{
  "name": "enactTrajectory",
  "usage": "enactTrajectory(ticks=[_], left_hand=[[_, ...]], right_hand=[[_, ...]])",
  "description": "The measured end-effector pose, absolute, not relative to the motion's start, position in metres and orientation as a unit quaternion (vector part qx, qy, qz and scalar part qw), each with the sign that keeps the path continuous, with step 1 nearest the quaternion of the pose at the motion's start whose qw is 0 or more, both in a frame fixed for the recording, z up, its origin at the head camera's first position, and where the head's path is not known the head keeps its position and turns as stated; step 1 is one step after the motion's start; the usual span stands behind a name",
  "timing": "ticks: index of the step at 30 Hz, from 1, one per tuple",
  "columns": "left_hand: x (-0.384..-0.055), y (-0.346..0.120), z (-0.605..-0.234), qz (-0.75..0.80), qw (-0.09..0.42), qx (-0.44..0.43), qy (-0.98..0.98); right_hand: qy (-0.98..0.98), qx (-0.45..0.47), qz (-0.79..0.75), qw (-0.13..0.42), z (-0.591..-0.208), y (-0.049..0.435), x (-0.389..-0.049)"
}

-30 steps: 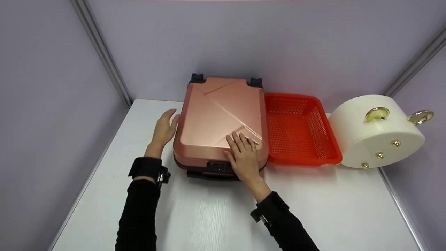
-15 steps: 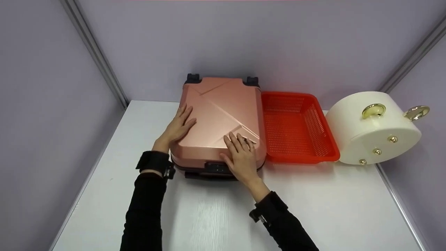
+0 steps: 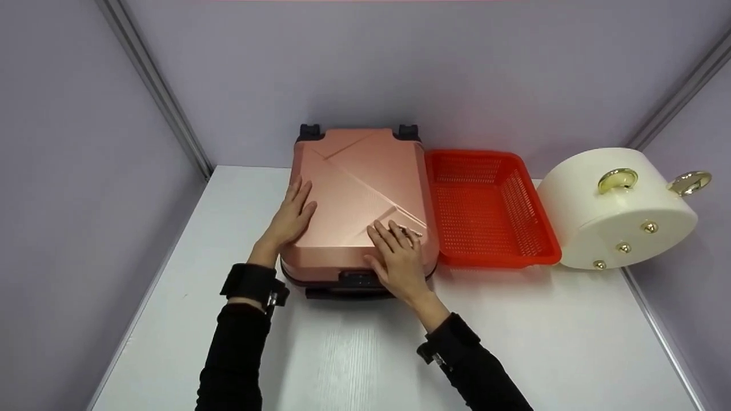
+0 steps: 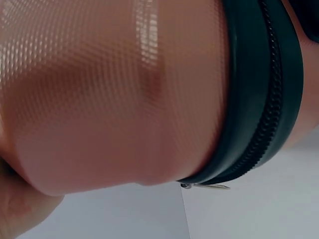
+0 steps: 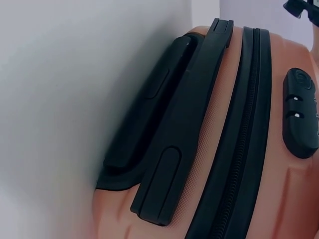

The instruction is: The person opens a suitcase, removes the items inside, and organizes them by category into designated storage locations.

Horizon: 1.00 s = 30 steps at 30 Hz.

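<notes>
A rose-pink hard-shell suitcase [image 3: 360, 188] lies flat on the white table, its black wheels toward the back wall. My left hand [image 3: 290, 216] rests on the left edge of its lid with straight fingers. Flat on the front right of the lid lies my right hand [image 3: 400, 262], fingers extended. The front side carries a black combination lock [image 5: 300, 114], a black carry handle [image 5: 187, 119] and a dark zipper [image 5: 239, 149]. In the left wrist view, only part of my hand shows at the lower left, against the shell.
Against the suitcase's right side stands a red plastic basket [image 3: 557, 257] with perforated walls. Farther right, a cream round case [image 3: 599, 211] with gold handles and gold studs stands beside the basket. Pale walls [image 3: 457, 68] enclose the table's back and sides.
My left hand has moved right, from beside the suitcase onto the left edge of its lid. My right hand stays on the lid. The whole view shifts slightly.
</notes>
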<state>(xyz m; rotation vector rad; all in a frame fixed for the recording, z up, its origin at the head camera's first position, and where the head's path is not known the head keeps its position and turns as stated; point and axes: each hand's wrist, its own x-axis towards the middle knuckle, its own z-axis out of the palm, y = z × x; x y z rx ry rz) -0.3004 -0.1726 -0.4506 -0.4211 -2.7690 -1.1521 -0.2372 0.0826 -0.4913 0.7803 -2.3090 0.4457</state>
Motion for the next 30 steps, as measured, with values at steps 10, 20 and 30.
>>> enactTrajectory(ticks=[10, 20, 30], left_hand=[[-0.275, -0.169, -0.451, -0.354, 0.063, -0.116, -0.926], [-0.238, -0.167, -0.453, -0.341, 0.092, -0.094, -0.931], [-0.191, -0.149, -0.460, -0.332, 0.151, -0.040, -0.930]], right_hand=[[-0.860, 0.342, 0.191, 0.327, -0.492, 0.093, -0.239], [-0.830, 0.397, 0.226, 0.320, -0.491, 0.100, -0.244], [-0.804, 0.429, 0.299, 0.283, -0.487, 0.114, -0.265]])
